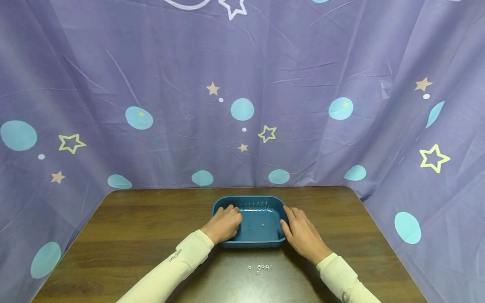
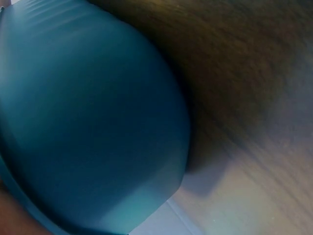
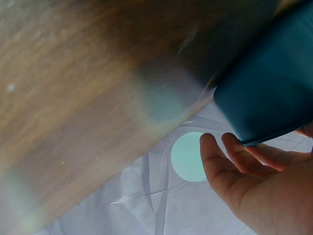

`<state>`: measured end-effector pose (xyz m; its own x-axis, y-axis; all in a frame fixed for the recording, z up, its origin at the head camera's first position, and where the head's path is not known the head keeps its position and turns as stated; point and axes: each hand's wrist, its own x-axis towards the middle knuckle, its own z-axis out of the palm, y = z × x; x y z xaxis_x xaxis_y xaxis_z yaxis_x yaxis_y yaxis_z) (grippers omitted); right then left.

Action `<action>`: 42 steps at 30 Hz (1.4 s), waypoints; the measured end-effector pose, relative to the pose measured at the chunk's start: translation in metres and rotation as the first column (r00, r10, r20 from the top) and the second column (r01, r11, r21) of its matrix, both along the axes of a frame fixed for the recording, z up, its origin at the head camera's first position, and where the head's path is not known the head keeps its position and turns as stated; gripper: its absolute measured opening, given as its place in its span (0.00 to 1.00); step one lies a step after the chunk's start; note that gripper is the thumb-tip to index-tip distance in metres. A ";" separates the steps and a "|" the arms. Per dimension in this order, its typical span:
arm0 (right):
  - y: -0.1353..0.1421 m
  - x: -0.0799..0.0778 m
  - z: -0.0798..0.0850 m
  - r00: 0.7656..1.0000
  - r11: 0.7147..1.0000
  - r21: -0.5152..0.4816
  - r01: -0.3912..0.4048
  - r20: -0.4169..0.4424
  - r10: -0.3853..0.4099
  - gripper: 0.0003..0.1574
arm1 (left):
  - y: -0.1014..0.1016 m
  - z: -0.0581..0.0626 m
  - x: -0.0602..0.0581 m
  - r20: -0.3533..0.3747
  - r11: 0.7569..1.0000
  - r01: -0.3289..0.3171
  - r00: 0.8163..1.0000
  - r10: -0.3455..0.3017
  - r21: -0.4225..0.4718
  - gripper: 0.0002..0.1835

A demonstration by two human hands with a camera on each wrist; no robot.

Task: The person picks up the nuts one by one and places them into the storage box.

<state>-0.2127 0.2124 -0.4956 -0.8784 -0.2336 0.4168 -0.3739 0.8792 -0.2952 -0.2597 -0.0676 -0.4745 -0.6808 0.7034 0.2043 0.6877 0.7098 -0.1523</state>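
Observation:
A blue plastic tray [image 1: 261, 244] stands on the table, and one small metal nut [image 1: 262, 224] lies on its floor. My left hand [image 1: 224, 223] reaches over the tray's left rim with its fingers bent down inside; I cannot tell what the hidden fingertips hold. Its wrist view is filled mostly by the tray's outer wall [image 2: 98, 112]. At the right rim, my right hand [image 1: 303, 233] holds the tray, thumb over the inside and fingers along the outside. Those fingers [image 3: 215, 161] spread loosely beside the rim in the right wrist view.
Several small metal nuts [image 1: 264, 267] lie scattered on the wooden table [image 1: 151, 223] in front of the tray, between the two forearms. A purple curtain [image 1: 170, 147] with stars and dots hangs behind the table and along both sides.

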 end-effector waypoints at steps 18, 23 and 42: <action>0.000 0.000 0.000 1.000 1.000 0.002 -0.002 -0.005 0.002 0.31 | 0.001 -0.003 -0.002 0.029 0.999 -0.016 0.999 0.016 0.028 0.02; -0.001 0.001 0.000 1.000 1.000 0.001 -0.004 -0.003 0.004 0.31 | 0.001 0.000 0.001 0.035 0.999 -0.018 0.999 0.017 0.041 0.05; -0.001 0.002 0.000 1.000 1.000 0.011 0.002 0.003 -0.002 0.32 | -0.009 0.017 0.016 -0.096 0.979 -0.061 0.992 0.082 0.196 0.08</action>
<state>-0.2111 0.2118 -0.4957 -0.8801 -0.2364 0.4118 -0.3714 0.8831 -0.2868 -0.2438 -0.0761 -0.4578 -0.6961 0.5943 0.4028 0.6219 0.7795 -0.0753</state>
